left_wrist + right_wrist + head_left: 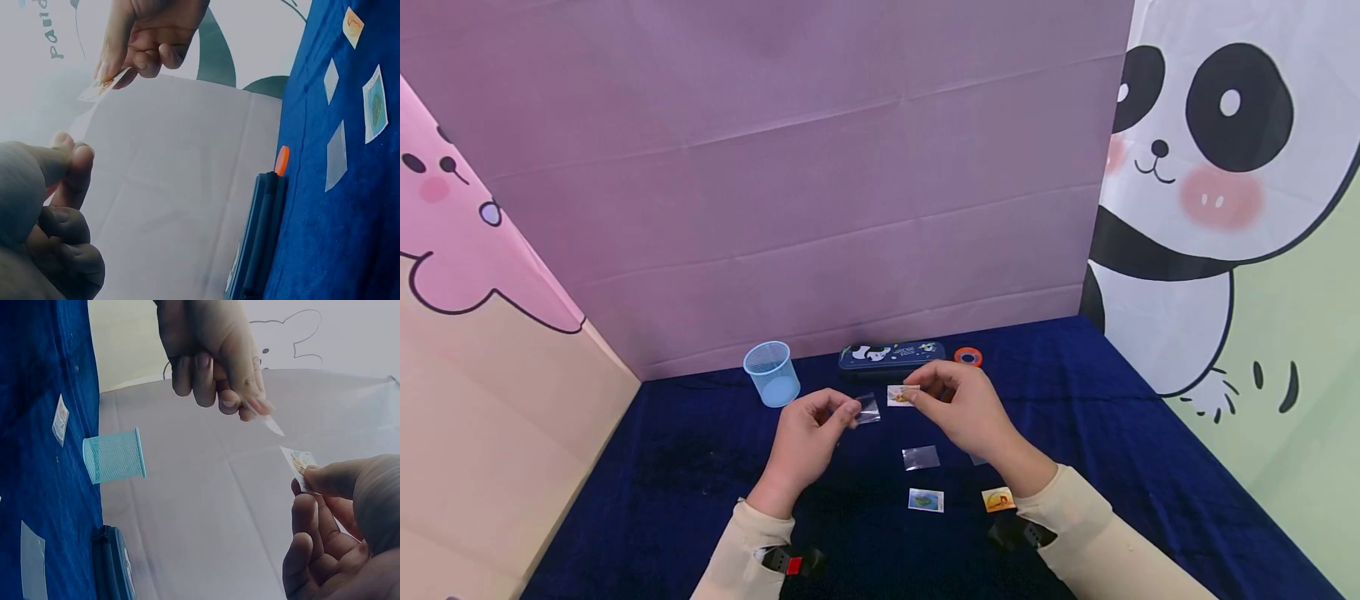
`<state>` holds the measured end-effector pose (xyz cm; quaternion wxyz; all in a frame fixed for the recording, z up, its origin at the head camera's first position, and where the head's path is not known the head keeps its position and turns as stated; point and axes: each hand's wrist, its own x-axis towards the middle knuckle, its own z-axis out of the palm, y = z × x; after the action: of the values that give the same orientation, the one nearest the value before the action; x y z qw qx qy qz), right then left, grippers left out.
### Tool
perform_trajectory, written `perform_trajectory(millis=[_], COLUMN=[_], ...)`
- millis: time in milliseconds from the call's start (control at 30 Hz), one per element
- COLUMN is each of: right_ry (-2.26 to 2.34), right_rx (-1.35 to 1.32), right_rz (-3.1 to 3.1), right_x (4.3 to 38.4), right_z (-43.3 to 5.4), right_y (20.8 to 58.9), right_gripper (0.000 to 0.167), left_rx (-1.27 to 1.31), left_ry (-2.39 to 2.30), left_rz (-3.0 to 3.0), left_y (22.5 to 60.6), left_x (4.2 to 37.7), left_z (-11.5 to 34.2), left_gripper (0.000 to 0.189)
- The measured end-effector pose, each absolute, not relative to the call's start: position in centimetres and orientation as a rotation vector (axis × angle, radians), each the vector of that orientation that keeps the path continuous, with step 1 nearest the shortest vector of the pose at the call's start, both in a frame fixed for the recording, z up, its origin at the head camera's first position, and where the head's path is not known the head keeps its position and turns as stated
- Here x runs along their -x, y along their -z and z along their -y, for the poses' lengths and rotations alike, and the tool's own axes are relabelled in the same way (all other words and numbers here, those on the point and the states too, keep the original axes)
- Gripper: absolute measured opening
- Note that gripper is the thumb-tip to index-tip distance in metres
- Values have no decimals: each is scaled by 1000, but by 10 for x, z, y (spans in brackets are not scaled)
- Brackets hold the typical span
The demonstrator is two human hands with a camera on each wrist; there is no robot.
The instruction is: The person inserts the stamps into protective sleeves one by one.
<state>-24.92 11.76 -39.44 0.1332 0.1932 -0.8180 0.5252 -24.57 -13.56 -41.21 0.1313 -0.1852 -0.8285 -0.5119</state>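
Note:
My left hand (805, 437) pinches a small clear plastic sleeve (868, 408) between thumb and fingertips. Facing it, my right hand (966, 417) holds a small white stamp (897, 396) with an orange-brown picture by one edge. Both are in the air above the table; in the right wrist view a short gap parts the sleeve (272, 426) from the stamp (295, 464). On the cloth below lie a blue-green stamp (927, 500) and an orange stamp (997, 499), along with another clear sleeve (921, 457). A further sleeve (977, 459) is partly hidden by my right forearm.
Along the back of the dark blue cloth (700, 500) stand a light blue mesh pen holder (772, 375), a navy pencil case (891, 357) with a panda print, and an orange tape roll (967, 357). A pinkish-purple curtain (820, 208) rises behind them.

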Motion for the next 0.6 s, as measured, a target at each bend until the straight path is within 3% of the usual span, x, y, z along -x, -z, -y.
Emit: perform_trajectory(millis=[300,600], right_ry=[-1526,-1511], right_rx=[-573,-571], right_rz=[2378,2372], right_x=[244,242], right_z=[-113,-112], right_y=[394,394], right_gripper=[6,7], left_rx=[561,591], left_ry=[1510,1569], left_rz=[2345,2286], left_y=[411,413], left_x=[246,245], left_z=[134,135], left_gripper=[21,7])
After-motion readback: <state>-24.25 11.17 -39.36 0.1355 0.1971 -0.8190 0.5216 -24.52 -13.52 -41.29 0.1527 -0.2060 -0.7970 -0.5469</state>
